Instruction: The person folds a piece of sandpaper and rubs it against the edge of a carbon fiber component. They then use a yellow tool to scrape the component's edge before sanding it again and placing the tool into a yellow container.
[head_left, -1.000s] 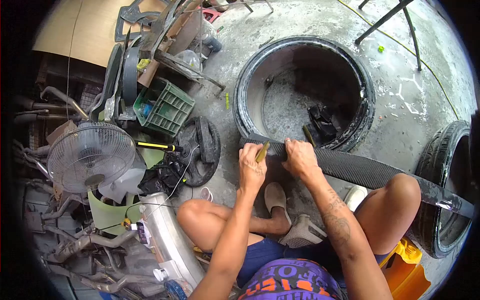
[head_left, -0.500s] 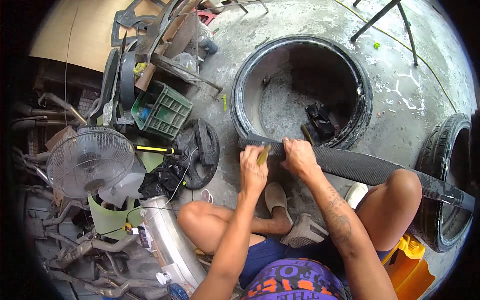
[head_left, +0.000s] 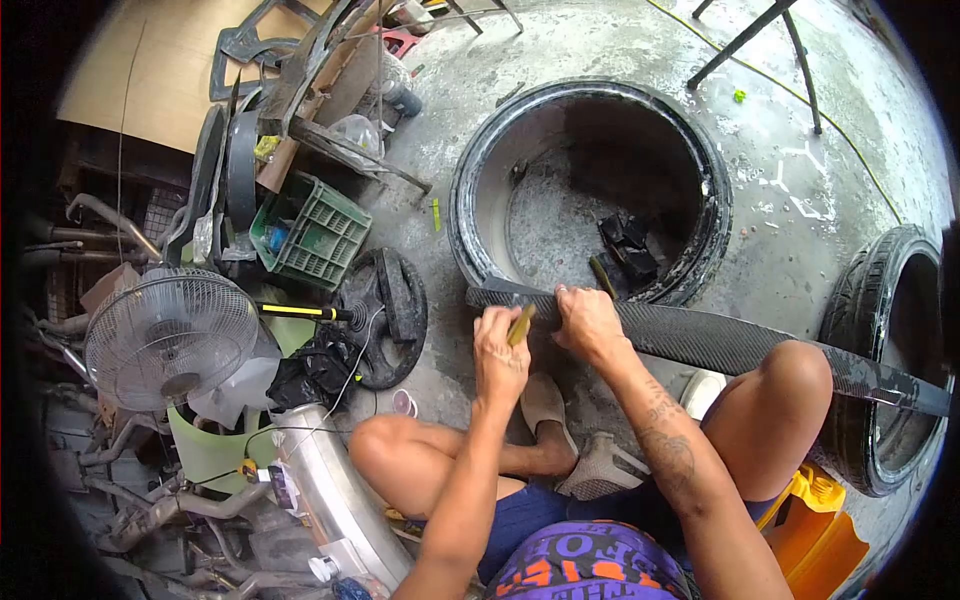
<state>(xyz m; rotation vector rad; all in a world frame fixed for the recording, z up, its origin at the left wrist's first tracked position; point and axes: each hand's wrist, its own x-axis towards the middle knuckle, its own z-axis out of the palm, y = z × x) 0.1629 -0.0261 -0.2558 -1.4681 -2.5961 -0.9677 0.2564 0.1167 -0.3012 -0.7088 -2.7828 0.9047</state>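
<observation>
A long dark panel with a carbon-fibre weave slants across in front of me, its narrow end near the round tub and its far end at the tyre on the right. My right hand is closed around the panel near the narrow end, thumb on top. Pinched in my left hand is a small flat olive-yellow piece, held right at the panel's near edge. Beyond both hands stands the black-rimmed round tub, with a crumpled black bundle and an olive strip inside.
At left are a fan, a green crate, a black round base and many metal pipes. A silver cylinder lies by my left knee. The tyre stands right, above an orange object.
My left hand with the olive-yellow piece has shifted slightly along the panel's edge. My right hand keeps its grip on the panel; the whole view has moved a little.
</observation>
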